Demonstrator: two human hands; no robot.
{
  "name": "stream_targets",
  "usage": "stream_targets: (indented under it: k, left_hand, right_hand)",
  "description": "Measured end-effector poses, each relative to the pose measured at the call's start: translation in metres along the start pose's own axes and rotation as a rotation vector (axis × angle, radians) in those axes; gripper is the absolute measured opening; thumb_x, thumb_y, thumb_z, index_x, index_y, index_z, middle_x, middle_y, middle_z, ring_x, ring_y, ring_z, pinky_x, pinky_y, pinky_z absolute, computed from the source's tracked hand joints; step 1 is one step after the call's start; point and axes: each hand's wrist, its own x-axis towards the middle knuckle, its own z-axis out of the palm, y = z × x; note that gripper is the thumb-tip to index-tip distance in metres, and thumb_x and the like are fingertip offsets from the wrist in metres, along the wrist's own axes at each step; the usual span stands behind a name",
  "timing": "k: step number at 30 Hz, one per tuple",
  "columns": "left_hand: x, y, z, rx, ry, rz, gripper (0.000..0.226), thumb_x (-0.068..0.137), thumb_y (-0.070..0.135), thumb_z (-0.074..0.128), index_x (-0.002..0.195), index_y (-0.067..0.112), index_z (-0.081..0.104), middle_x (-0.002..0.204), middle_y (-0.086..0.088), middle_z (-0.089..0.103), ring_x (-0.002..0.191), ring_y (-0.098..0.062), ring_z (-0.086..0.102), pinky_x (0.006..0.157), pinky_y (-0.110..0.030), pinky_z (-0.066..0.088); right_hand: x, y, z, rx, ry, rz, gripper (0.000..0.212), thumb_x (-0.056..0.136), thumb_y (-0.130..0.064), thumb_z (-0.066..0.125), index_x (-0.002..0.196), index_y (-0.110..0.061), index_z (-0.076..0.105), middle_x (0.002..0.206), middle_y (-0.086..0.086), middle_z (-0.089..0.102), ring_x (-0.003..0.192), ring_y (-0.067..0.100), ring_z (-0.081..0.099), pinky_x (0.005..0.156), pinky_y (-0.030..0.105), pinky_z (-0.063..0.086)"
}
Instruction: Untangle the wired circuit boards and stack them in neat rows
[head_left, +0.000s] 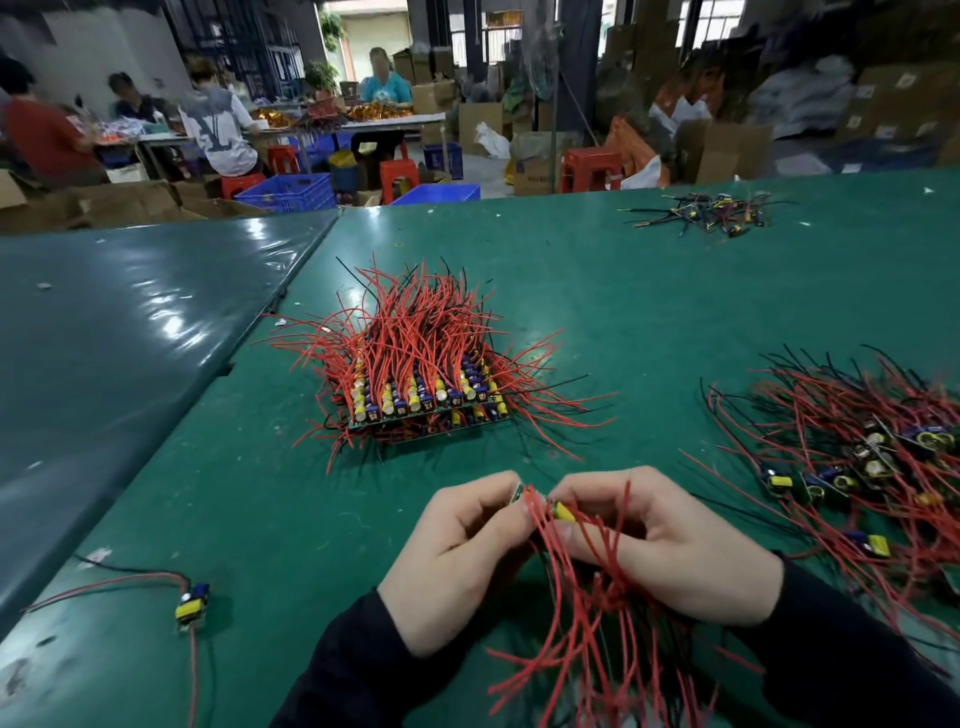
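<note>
Two hands, one small green circuit board (519, 492) with red wires.
Left hand (457, 561) and right hand (670, 545) fingers pinch it; no legible writing on it.

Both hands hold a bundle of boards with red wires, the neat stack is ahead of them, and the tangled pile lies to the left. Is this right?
Not quite. The head view shows the tangled pile to the right, not the left. The rest holds: left hand and right hand hold the bundle, with the neat stack ahead.

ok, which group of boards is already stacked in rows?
The centre stack ahead of both hands: boards aligned in layered rows. The right pile and far pile lie loose and tangled.
</note>
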Motion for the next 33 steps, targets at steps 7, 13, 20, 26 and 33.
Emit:
stream_targets:
  k: [7, 13, 20, 26, 33]
  left_hand:
    - [-0.002, 0.002, 0.0, -0.102, -0.082, -0.014, 0.025, 0.085, 0.04, 0.051, 0.064, 0.028, 0.055, 0.053, 0.014, 0.045, 0.042, -0.003, 0.039, 0.04, -0.015, 0.033]
    - [-0.002, 0.0, 0.0, -0.247, -0.089, -0.105, 0.025, 0.079, 0.046, 0.057, 0.065, 0.025, 0.056, 0.051, -0.002, 0.05, 0.036, -0.014, 0.043, 0.036, -0.019, 0.035]
    - [0.007, 0.003, -0.004, -0.355, 0.119, -0.23, 0.034, 0.076, 0.046, 0.069, 0.065, 0.015, 0.058, 0.05, -0.007, 0.053, 0.037, -0.016, 0.045, 0.036, -0.018, 0.036]
    - [0.015, -0.003, -0.024, -0.347, 0.626, -0.22, 0.013, 0.089, 0.016, 0.054, 0.078, 0.009, 0.053, 0.056, -0.005, 0.049, 0.036, -0.01, 0.042, 0.035, -0.015, 0.034]
    - [0.015, 0.001, -0.032, -0.322, 0.849, 0.064, 0.014, 0.094, 0.014, 0.051, 0.081, 0.017, 0.052, 0.061, -0.002, 0.059, 0.046, -0.011, 0.054, 0.044, -0.019, 0.045]
  right_hand:
    - [0.0, -0.001, 0.002, 0.078, 0.019, -0.027, 0.014, 0.084, -0.018, 0.061, 0.077, -0.007, 0.061, 0.067, -0.003, 0.051, 0.061, 0.01, 0.042, 0.058, 0.017, 0.036]
    - [0.0, 0.0, 0.002, 0.179, 0.008, -0.018, 0.011, 0.083, -0.016, 0.059, 0.074, -0.017, 0.065, 0.067, -0.007, 0.056, 0.061, 0.005, 0.048, 0.059, 0.015, 0.04]
    - [0.009, 0.003, 0.009, 0.428, 0.224, 0.086, 0.01, 0.078, -0.021, 0.073, 0.072, -0.013, 0.071, 0.066, -0.002, 0.062, 0.056, 0.005, 0.057, 0.054, 0.013, 0.045]
    - [0.015, 0.027, 0.005, 0.064, 0.531, 0.29, 0.025, 0.091, -0.016, 0.06, 0.07, -0.009, 0.071, 0.054, -0.013, 0.057, 0.047, -0.004, 0.046, 0.047, 0.01, 0.036]
    - [0.009, 0.037, 0.006, -0.777, 0.469, 0.243, 0.032, 0.092, -0.043, 0.053, 0.085, -0.019, 0.074, 0.089, -0.006, 0.06, 0.088, 0.011, 0.055, 0.079, 0.025, 0.037]
